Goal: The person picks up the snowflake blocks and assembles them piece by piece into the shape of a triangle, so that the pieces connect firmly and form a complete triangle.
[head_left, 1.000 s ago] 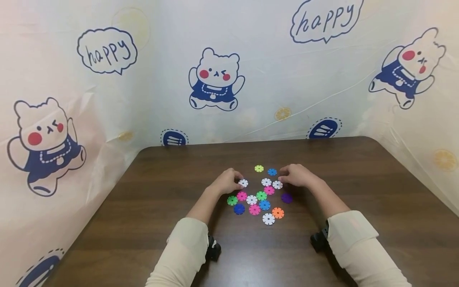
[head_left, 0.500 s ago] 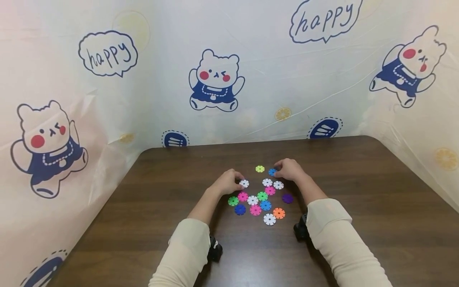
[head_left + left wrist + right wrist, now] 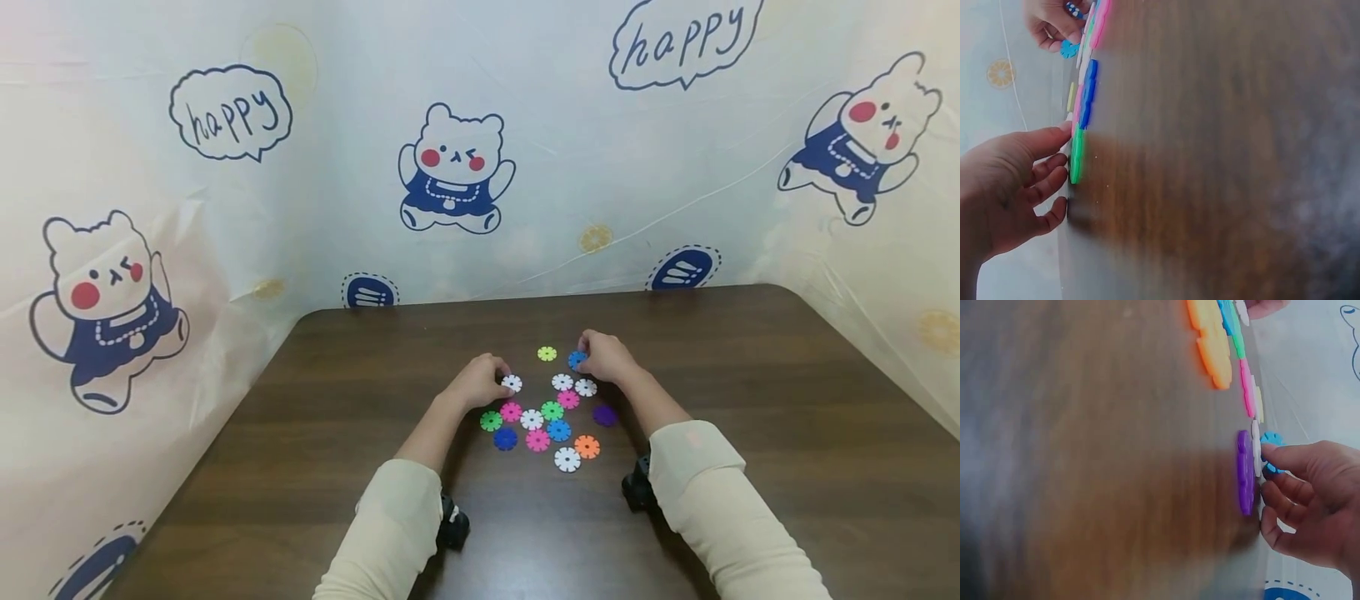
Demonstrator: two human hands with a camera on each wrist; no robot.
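My left hand (image 3: 477, 382) has thumb and fingertips at opposite edges of a white notched disc (image 3: 512, 383), pinching it at the left of a spread of flower-shaped plastic discs. In the left wrist view that disc is mostly hidden behind the thumb. Farther back on the right, my right hand (image 3: 606, 357) pinches a light blue notched disc (image 3: 576, 360) between thumb and index finger. The right wrist view shows this light blue disc (image 3: 1272, 440) tilted up, its face visible. Two white discs (image 3: 562, 382) lie just in front of the right hand, and a yellow disc (image 3: 547, 354) lies to its left.
Several more discs lie flat on the brown wooden table (image 3: 337, 500), among them a purple disc (image 3: 604, 415), an orange disc (image 3: 587, 447) and a dark blue disc (image 3: 506, 439). A printed curtain (image 3: 337, 208) hangs behind the table's far edge.
My right hand has moved from beside the right white disc back and left to the light blue disc, which it now pinches and has tilted up. The left hand stays at its white disc.
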